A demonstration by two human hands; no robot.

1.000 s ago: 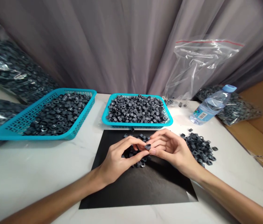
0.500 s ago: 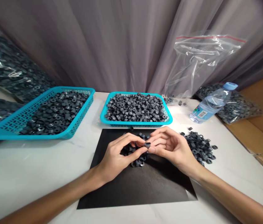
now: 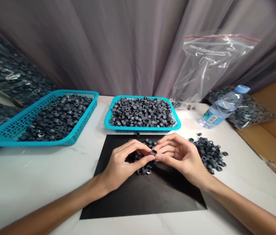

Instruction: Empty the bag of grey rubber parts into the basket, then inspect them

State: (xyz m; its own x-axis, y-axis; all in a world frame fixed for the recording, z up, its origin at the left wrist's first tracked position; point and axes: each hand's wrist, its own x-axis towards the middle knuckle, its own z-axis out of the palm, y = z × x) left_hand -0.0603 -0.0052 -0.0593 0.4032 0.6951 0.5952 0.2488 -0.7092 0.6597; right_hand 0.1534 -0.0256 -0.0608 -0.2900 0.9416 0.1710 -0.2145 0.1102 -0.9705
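Observation:
Between the fingertips of both hands is one small dark grey ring-shaped part (image 3: 154, 152), its hollow facing up toward me. My left hand (image 3: 125, 163) pinches it from the left with thumb and forefinger. From the right, my right hand (image 3: 179, 155) grips the same part with thumb and fingertips, its other fingers curled. Beneath the hands, a heap of similar grey parts (image 3: 144, 170) lies on a black mat (image 3: 142, 199), partly hidden by the fingers.
Two blue plastic baskets (image 3: 142, 129) (image 3: 42, 142) hold many such parts. A loose pile (image 3: 211, 153) lies to the right. Behind it stand a tilted water bottle (image 3: 222, 107), a clear zip bag (image 3: 201, 68) and a filled bag (image 3: 252, 112). More filled bags (image 3: 12, 71) sit at left.
The small part has turned between the fingertips, so its opening now shows more. Both hands stay in nearly the same place.

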